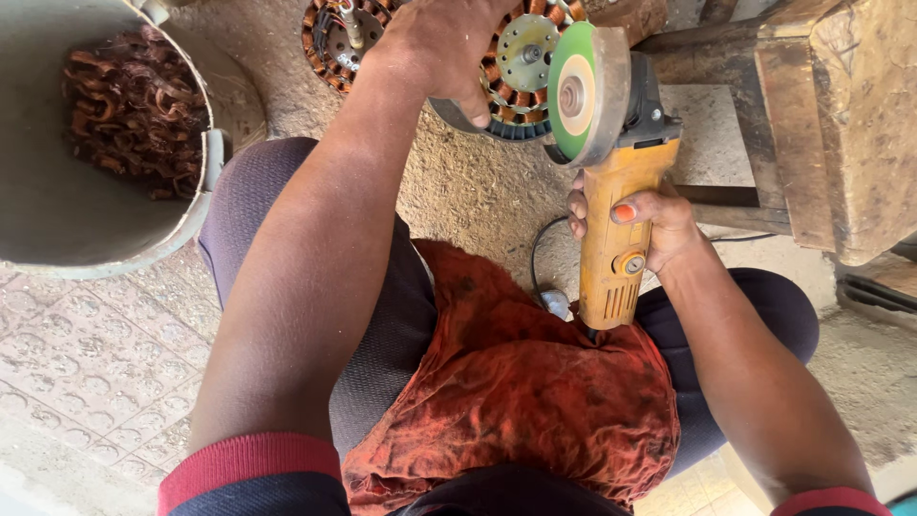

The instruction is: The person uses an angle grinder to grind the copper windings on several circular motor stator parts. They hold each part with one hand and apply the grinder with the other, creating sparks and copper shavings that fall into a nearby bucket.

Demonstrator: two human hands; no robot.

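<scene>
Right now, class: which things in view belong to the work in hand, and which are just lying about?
In use:
- yellow angle grinder, held by right hand
- motor stator, steadied by left hand

Lying about:
- bucket of copper scraps
- wooden block
- red cloth on lap

The left hand (pixel 444 48) rests on top of the motor stator (pixel 521 72), far from the body. Just right of it is the disc of the angle grinder (pixel 611 191), held by the right hand (pixel 650 225). A bucket (pixel 57 220) with copper wire scraps (pixel 134 105) in it sits far left. A wooden block (pixel 841 124) stands at the right. A cloth (pixel 516 382) lies on the lap.
</scene>
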